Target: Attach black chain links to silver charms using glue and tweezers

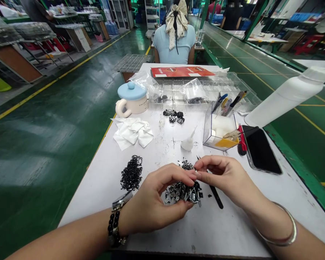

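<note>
Both hands (151, 202) are up close together over the counter (83, 213), fingertips almost meeting. The left one's curled around a messy clump of little black-and-silver metal parts (182, 192), and the right one's fingers (203, 164) are pinched together right by it. Can't tell if there's anything tiny between them. A thin black tool, maybe tweezers (215, 195), runs under the right hand, and a small heap of the same parts (185, 165) sits just ahead of the fingertips.

Left of the hands there's a tangle of black clips (131, 173), and further ahead a crumpled white cloth (132, 133) and a mug with a blue lid (132, 99). Straight ahead are a small white squeeze bottle (187, 143), a few more parts (173, 116) and a clear divided tray (195, 90). Off to the right you've got a clear box of tools (219, 126), a phone lying face up (261, 150) and a big white bottle on its side (289, 95). Past the far end of the counter, a co-worker in a light blue top (174, 47) sits with their back turned.
</note>
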The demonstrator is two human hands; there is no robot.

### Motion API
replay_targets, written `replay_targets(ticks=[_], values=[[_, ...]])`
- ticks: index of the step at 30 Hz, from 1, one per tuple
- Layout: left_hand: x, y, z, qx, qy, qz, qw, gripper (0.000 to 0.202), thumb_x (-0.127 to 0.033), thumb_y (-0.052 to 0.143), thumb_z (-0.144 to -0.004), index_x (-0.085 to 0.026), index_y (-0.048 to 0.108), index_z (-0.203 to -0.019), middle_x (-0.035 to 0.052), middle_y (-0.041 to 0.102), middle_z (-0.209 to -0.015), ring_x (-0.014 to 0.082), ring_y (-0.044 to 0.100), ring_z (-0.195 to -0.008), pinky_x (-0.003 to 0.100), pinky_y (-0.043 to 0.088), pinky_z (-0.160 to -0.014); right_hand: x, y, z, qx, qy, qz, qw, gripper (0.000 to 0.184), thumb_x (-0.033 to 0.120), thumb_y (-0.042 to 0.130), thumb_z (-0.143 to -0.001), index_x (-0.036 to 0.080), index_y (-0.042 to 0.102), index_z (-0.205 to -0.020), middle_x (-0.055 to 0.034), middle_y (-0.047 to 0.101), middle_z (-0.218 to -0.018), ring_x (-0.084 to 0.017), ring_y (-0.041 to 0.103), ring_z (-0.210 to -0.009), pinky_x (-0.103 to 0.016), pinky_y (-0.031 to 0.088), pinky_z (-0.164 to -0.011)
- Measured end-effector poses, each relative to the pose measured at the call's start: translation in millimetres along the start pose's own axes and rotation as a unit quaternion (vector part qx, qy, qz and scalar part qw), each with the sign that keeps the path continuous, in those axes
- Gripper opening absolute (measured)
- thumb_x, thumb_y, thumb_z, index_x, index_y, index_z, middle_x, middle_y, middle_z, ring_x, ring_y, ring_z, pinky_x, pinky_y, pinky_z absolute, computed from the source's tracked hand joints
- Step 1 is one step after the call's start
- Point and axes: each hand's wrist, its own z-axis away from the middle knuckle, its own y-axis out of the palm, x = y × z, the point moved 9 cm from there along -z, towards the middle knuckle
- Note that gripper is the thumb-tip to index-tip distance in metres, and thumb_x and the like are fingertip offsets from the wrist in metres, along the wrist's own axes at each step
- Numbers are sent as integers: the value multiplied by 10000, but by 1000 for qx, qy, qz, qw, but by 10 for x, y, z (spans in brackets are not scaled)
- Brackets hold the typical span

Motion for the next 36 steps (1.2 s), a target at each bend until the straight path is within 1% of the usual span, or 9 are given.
replay_targets(ticks=[3,8,11,13,15,18,26,32,36], values=[[-16,3,-9,1,2,-9,1000,346,-17,671,-701,-189,605,-995,100,630,-1078,231,604,-1054,382,494,-959,-29,-21,-12,-5,6,-37,999,244,380,771,-647,180,689,-761,-26,664,-675,-126,616,-610,-223,507,-535],[58,-44,-25,-23,-37,29,999,298,-55,647,-757,-187,618,-1023,90,601,-1083,220,583,-1084,363,486,-973,90,-126,20,-42,-70,-67,994,185,319,770,-667,196,688,-778,-24,647,-710,-124,599,-650,-232,521,-574],[136,-60,-19,-39,-72,66,994,294,-95,667,-764,-178,614,-1041,80,602,-1066,214,593,-1061,361,492,-976,211,-61,70,-15,-135,-83,987,127,303,752,-695,216,682,-755,-26,628,-733,-139,590,-701,-259,523,-622],[189,-66,-2,-53,-98,89,990,342,-97,697,-744,-191,586,-1053,60,626,-1070,186,611,-1036,313,500,-963,254,15,99,8,-159,-81,984,94,283,742,-708,226,680,-750,-22,611,-741,-139,574,-718,-268,514,-646],[218,-68,14,-63,-111,101,987,378,-85,716,-726,-206,558,-1048,37,644,-1075,151,618,-1023,252,499,-950,242,86,108,30,-155,-78,984,72,258,729,-724,236,680,-772,-15,593,-754,-133,559,-721,-263,500,-650],[196,-70,13,-64,-98,97,988,325,-72,709,-727,-197,562,-988,25,643,-1054,128,615,-1017,208,491,-941,196,142,101,50,-137,-86,985,72,242,719,-736,242,679,-796,-6,576,-770,-126,545,-728,-257,482,-653],[175,-88,-2,-66,-91,81,990,295,-76,707,-720,-176,572,-963,42,624,-1030,151,621,-1000,239,500,-934,144,201,81,80,-112,-81,987,88,245,727,-732,244,680,-806,9,549,-753,-113,516,-716,-239,441,-617],[167,-93,-7,-74,-86,80,990,286,-72,711,-712,-172,576,-943,40,632,-1013,143,626,-988,222,505,-919,175,143,98,26,-122,-42,991,5,222,682,-766,224,686,-766,2,575,-730,-114,543,-684,-255,450,-618],[161,-91,-7,-72,-79,75,991,303,-48,702,-717,-187,576,-955,22,629,-1025,122,615,-1008,188,497,-919,223,113,143,-16,-147,22,989,41,220,666,-777,226,658,-737,17,562,-694,-103,529,-654,-248,433,-595]])
